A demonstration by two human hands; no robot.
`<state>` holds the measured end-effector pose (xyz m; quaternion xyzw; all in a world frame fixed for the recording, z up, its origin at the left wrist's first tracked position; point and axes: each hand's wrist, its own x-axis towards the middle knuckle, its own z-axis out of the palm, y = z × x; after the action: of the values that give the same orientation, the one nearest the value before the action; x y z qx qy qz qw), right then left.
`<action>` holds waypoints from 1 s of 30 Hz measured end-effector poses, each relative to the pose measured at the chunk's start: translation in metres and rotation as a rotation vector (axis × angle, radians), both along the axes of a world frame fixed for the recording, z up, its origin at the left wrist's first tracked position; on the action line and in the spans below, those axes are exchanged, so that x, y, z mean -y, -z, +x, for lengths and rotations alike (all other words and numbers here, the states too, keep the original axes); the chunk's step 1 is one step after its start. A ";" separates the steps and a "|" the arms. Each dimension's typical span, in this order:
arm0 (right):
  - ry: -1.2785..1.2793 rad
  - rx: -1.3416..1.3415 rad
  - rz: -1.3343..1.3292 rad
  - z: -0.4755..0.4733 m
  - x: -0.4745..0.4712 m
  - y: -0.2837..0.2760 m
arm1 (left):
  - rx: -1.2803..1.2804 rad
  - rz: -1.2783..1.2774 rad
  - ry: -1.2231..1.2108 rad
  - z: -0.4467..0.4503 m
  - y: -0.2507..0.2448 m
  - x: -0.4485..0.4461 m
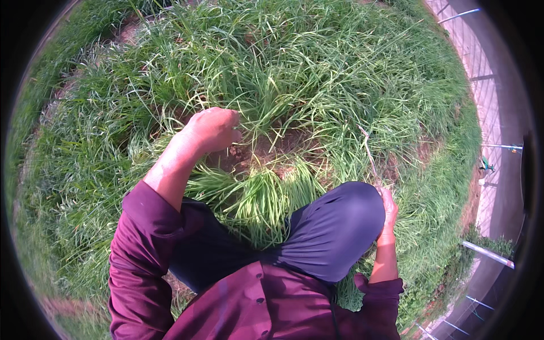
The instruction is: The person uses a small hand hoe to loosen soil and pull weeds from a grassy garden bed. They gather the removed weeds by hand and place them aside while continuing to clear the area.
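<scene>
My left hand (215,129) is bent at the wrist above a patch of bare reddish soil (293,142), beside long green grass-like leaves. Its fingers point down and are mostly hidden, so I cannot tell whether they hold anything. At the outer side of my right knee is my right hand (387,209), closed around the lower end of a thin pale stick (369,153) that reaches forward into the leaves. The knee hides part of that hand. Between my bent legs lies a thick bunch of bright green leaves (263,199), spread over the soil.
Dense green plants (297,51) surround me on every side. At the far right a pale paved strip (484,97) curves along the bed, with thin metal poles (488,254) beside it. My bent knees, in dark trousers (340,225), flank the bunch of leaves.
</scene>
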<state>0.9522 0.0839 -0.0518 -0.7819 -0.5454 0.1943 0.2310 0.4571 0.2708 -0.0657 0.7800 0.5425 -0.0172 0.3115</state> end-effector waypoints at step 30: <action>-0.373 -0.161 -0.474 -0.066 -0.089 0.101 | -0.019 -0.106 0.173 0.024 0.025 -0.003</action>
<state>0.8862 0.1730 -0.1525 -0.6827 -0.5989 0.4162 0.0450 0.4814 0.2739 -0.0904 0.8062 0.4742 -0.0801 0.3445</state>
